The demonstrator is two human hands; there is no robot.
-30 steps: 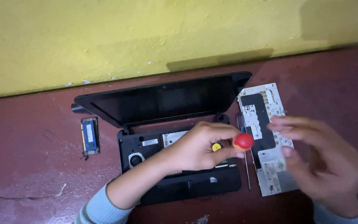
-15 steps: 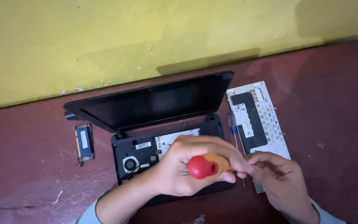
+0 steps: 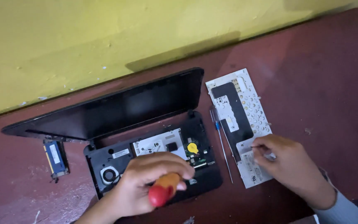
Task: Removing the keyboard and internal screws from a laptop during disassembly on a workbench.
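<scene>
An opened black laptop [image 3: 104, 112] lies on the dark red table with its keyboard removed, so the board, a yellow coin cell [image 3: 192, 147] and a fan [image 3: 110, 174] show. My left hand [image 3: 146, 184] is closed around an orange and red screwdriver handle [image 3: 162, 191] over the laptop's base. To the right, the removed keyboard [image 3: 239, 120] lies face down. My right hand [image 3: 289, 166] rests on its lower part, fingertips pinching something small that I cannot make out.
A thin blue-handled screwdriver [image 3: 220, 141] lies between the laptop and the keyboard. A small blue memory module [image 3: 55, 157] sits left of the laptop. A yellow wall [image 3: 104, 33] borders the table at the back.
My left hand with the screwdriver came down over the laptop's base. My right hand dropped onto the lower part of the keyboard. The view shifted, so everything sits further right.
</scene>
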